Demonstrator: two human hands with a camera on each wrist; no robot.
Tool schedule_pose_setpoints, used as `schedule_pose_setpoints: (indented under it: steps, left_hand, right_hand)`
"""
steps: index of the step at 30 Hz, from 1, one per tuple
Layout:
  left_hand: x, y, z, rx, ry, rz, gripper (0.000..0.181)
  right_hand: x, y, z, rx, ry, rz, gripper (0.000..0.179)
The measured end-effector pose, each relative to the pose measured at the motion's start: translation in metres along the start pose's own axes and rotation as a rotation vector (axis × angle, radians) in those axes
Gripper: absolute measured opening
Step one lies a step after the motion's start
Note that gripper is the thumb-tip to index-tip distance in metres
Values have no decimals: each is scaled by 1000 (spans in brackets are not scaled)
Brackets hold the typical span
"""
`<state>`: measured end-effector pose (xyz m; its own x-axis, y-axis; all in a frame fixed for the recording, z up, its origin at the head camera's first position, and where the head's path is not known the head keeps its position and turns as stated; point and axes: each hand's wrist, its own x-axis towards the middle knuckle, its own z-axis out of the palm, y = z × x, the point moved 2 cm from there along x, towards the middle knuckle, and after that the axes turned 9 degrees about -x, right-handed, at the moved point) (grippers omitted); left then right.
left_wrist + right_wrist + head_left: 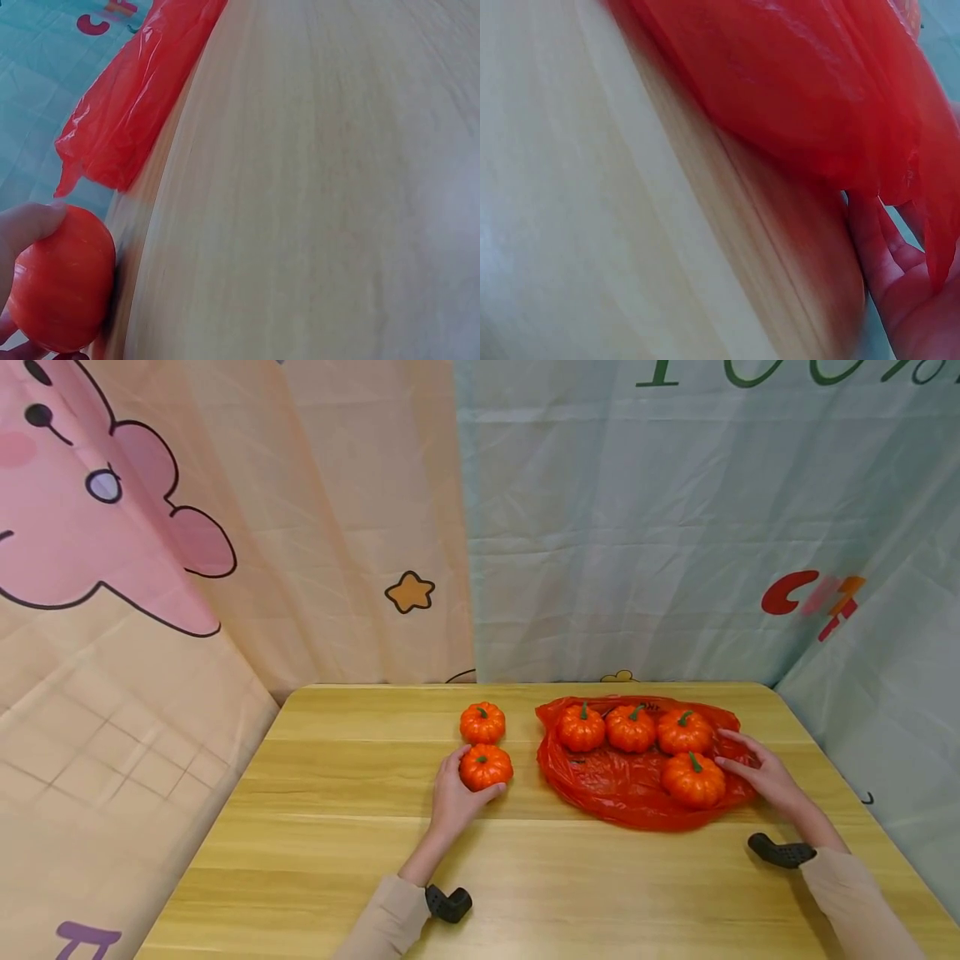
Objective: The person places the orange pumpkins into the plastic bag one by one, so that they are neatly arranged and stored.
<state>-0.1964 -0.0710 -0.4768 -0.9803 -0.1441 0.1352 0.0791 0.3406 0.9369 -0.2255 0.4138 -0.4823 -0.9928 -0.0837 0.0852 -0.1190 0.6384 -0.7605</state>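
My left hand point(454, 795) grips a small orange pumpkin point(487, 768), thumb on the near side and fingers round the left. The same pumpkin point(66, 279) shows at the lower left of the left wrist view. Just behind it sits another small pumpkin point(482, 723). To the right, a red plastic bag point(607, 789) lies spread out with several pumpkins point(693, 781) on it. My right hand point(767, 775) is at the bag's right edge beside the pumpkins, fingers extended. In the right wrist view, the bag point(802, 97) partly covers that hand's fingers.
Everything rests on a light wooden table point(300, 827). Printed curtains point(360, 527) hang behind it and along both sides. A black band piece point(448, 903) is at the left wrist, and another point(782, 852) at the right.
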Motion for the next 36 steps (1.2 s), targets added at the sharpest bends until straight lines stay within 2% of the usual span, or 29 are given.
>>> schedule_pose_setpoints:
  steps: [8, 15, 27, 36]
  left_hand:
    - [-1, 5, 2, -18, 11, -19, 82]
    - [-6, 19, 7, -77, 18, 26, 80]
    - [-10, 44, 27, -137, -35, 61, 82]
    - [-9, 61, 47, -154, -109, 88, 81]
  right_hand:
    - [0, 0, 0, 16, -2, -10, 55]
    - [2, -4, -1, 16, -10, -18, 56]
    - [1, -3, -1, 20, 4, -41, 55]
    - [1, -1, 0, 20, 5, -35, 54]
